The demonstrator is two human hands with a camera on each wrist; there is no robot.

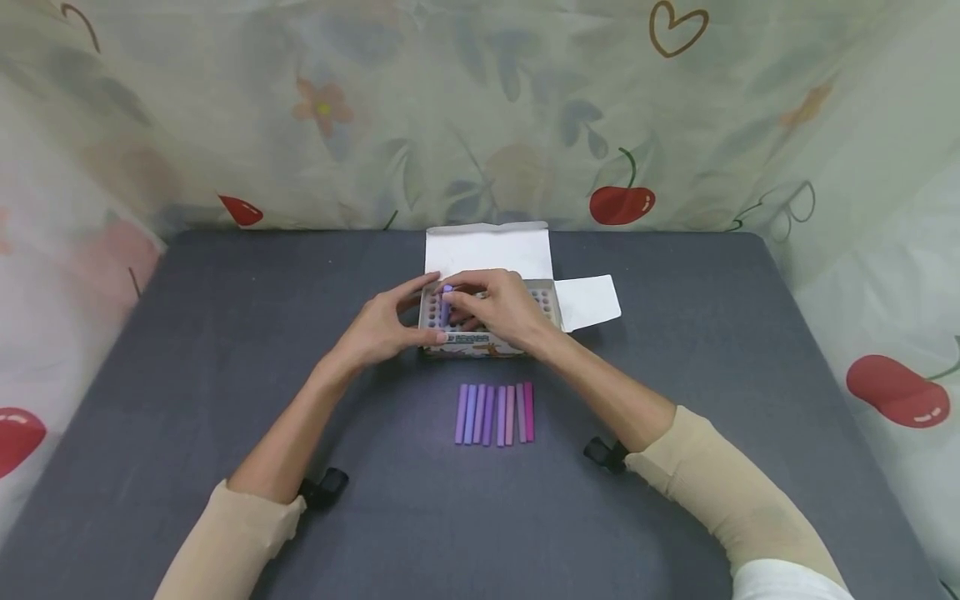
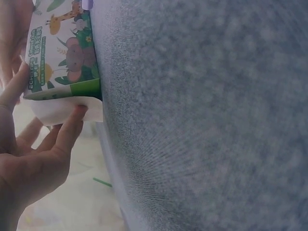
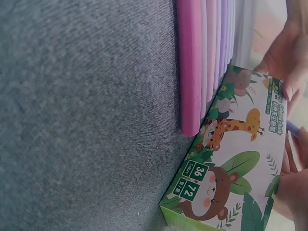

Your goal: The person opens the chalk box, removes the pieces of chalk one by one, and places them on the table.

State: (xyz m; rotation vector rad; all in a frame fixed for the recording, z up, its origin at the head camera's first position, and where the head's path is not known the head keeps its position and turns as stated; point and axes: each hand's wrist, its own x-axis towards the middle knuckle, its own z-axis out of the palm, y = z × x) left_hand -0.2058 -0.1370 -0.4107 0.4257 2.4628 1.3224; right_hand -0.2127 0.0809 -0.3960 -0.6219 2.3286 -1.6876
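Observation:
An illustrated cardboard box (image 1: pixel 480 346) stands with its lid up, a grid of round holes inside. My left hand (image 1: pixel 382 329) grips the box's left end, thumb at the front rim and fingers toward the back corner. In the left wrist view, fingers of the left hand (image 2: pixel 41 163) lie against the white end flap (image 2: pixel 57 109). Over the box's left part, my right hand (image 1: pixel 498 308) pinches an upright purple chalk stick (image 1: pixel 446 307) between thumb and fingers. The hand hides the middle holes. In front of the box lies a row of several purple and pink chalk sticks (image 1: pixel 480 417).
The box's white lid (image 1: pixel 487 250) stands up at the back, and a side flap (image 1: pixel 588 302) sticks out to the right. A dark cloth covers the table (image 1: pixel 247 333). Behind it hangs a patterned curtain (image 1: pixel 480 108). Each forearm carries a black wrist camera (image 1: pixel 326 487).

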